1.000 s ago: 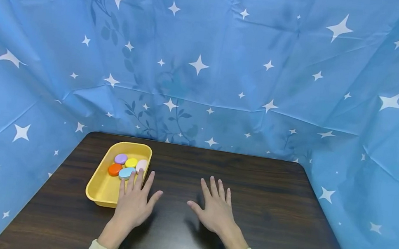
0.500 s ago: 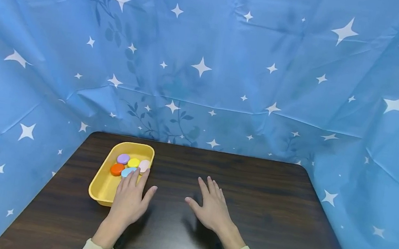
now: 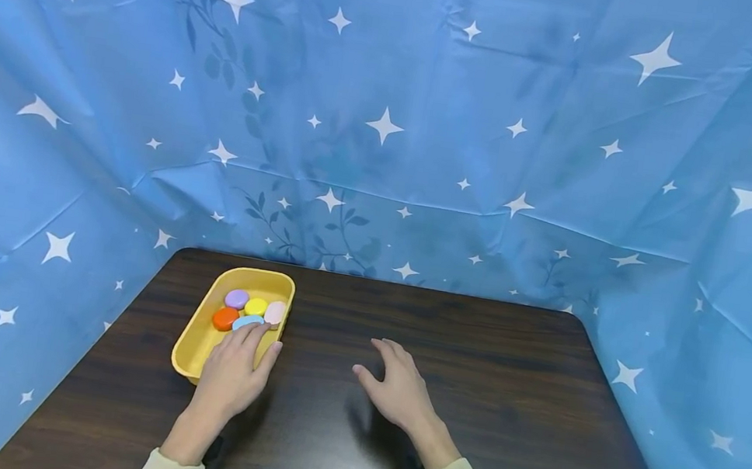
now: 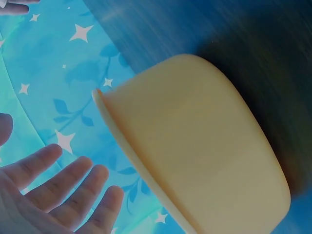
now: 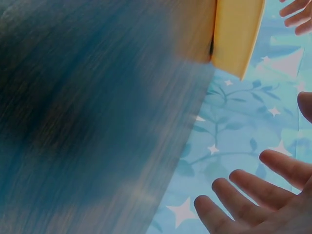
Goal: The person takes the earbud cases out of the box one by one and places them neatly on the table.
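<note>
My left hand hovers over the near right part of a yellow tray, fingers spread and holding nothing. In the left wrist view its fingers are apart from the rim of the tray. Inside the tray lie smooth rounded pieces: purple, yellow, pale pink, orange-red and light blue. The left fingertips overlap the light blue piece in the head view. My right hand hangs above the middle of the table, relaxed, with nothing in it.
The dark wood-grain table has rounded far corners. Behind and beside it hangs a blue curtain printed with white stars and leaves. The tray stands at the table's far left.
The left hand has drifted left and slightly toward me, its fingers drawing closer together. The right hand's fingers have bent a little. The head view has shifted slightly.
</note>
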Tool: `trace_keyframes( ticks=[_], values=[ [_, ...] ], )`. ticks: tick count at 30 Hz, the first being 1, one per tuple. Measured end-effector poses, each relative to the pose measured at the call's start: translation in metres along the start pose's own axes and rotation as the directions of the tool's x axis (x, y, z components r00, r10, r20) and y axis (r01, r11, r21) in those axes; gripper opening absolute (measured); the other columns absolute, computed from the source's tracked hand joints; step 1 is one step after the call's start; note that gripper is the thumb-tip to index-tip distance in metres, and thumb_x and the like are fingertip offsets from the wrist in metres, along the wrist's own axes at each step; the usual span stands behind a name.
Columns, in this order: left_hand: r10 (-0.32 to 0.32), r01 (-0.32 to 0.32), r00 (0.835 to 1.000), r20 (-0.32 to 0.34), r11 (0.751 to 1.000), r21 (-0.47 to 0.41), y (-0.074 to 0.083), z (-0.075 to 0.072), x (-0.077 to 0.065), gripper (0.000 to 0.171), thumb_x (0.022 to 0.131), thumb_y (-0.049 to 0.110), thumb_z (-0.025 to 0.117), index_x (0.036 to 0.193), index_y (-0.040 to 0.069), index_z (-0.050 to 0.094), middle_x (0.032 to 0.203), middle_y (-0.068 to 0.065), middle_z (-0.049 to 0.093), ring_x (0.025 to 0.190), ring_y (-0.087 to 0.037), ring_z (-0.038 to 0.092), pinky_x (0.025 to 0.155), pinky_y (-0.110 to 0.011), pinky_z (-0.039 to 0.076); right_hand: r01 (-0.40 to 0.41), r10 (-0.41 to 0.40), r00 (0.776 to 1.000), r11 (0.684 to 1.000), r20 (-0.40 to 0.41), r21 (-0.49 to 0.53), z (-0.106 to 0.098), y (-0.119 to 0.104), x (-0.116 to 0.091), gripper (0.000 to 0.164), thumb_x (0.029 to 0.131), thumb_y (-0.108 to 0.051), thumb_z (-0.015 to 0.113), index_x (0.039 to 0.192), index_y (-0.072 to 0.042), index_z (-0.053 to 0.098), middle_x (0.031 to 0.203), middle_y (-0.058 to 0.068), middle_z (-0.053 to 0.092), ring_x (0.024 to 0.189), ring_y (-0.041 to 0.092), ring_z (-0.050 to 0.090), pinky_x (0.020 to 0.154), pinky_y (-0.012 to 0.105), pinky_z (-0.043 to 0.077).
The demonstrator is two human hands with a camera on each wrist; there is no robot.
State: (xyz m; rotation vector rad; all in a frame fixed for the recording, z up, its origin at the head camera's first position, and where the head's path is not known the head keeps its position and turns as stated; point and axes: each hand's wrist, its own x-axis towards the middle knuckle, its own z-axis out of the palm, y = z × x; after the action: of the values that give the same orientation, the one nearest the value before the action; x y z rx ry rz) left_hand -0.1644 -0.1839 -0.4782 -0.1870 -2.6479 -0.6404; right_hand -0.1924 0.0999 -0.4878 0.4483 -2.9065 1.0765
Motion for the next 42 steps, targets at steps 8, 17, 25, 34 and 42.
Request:
trace_keyframes(
  ticks=[8, 17, 25, 34, 42],
  values=[
    [-0.038, 0.039, 0.999, 0.019, 0.998, -0.042, -0.012, -0.006, -0.001, 0.045, 0.103, 0.034, 0.059, 0.131, -0.001, 0.063, 0.13, -0.018, 0.064, 0.118, -0.039, 0.059, 0.1, -0.058, 0.046, -0.004, 0.005, 1.0, 0.998, -0.011, 0.055, 0.003, -0.003, 0.004, 0.065, 0.098, -0.055, 0.058, 0.148, -0.013, 0.052, 0.15, 0.01, 0.05, 0.137, 0.035, 0.046, 0.105, 0.063, 0.04],
    [-0.079, 0.078, 0.997, -0.014, 0.992, -0.099, -0.025, -0.014, -0.002, 0.042, 0.102, 0.029, 0.061, 0.131, -0.001, 0.062, 0.127, -0.02, 0.065, 0.114, -0.039, 0.06, 0.098, -0.058, 0.048, -0.013, 0.01, 1.0, 0.991, 0.023, 0.132, 0.011, -0.004, 0.007, 0.065, 0.098, -0.054, 0.059, 0.148, -0.012, 0.051, 0.147, 0.011, 0.053, 0.134, 0.035, 0.049, 0.104, 0.06, 0.042],
    [-0.109, 0.104, 0.993, -0.045, 0.989, -0.103, -0.041, -0.019, -0.002, 0.04, 0.102, 0.028, 0.06, 0.129, -0.001, 0.063, 0.123, -0.02, 0.065, 0.113, -0.039, 0.06, 0.095, -0.06, 0.048, -0.004, -0.003, 0.999, 0.987, 0.039, 0.164, 0.015, -0.01, 0.013, 0.064, 0.098, -0.051, 0.061, 0.147, -0.011, 0.051, 0.146, 0.011, 0.054, 0.134, 0.034, 0.05, 0.105, 0.058, 0.043],
    [-0.152, 0.146, 0.985, -0.079, 0.986, -0.086, -0.058, -0.028, 0.001, 0.038, 0.102, 0.027, 0.06, 0.129, 0.0, 0.063, 0.123, -0.022, 0.063, 0.113, -0.042, 0.057, 0.093, -0.063, 0.047, 0.001, -0.012, 0.999, 0.977, 0.052, 0.211, 0.02, -0.028, 0.022, 0.064, 0.098, -0.051, 0.062, 0.148, -0.012, 0.051, 0.145, 0.011, 0.055, 0.135, 0.032, 0.05, 0.107, 0.057, 0.042],
    [-0.149, 0.139, 0.986, -0.074, 0.983, -0.122, -0.068, -0.034, -0.002, 0.04, 0.104, 0.027, 0.056, 0.132, 0.0, 0.06, 0.128, -0.023, 0.06, 0.119, -0.043, 0.053, 0.1, -0.064, 0.043, 0.02, -0.031, 0.999, 0.972, 0.044, 0.235, 0.025, -0.031, 0.028, 0.063, 0.098, -0.049, 0.062, 0.146, -0.01, 0.052, 0.142, 0.012, 0.056, 0.132, 0.031, 0.052, 0.105, 0.055, 0.044]
  ],
)
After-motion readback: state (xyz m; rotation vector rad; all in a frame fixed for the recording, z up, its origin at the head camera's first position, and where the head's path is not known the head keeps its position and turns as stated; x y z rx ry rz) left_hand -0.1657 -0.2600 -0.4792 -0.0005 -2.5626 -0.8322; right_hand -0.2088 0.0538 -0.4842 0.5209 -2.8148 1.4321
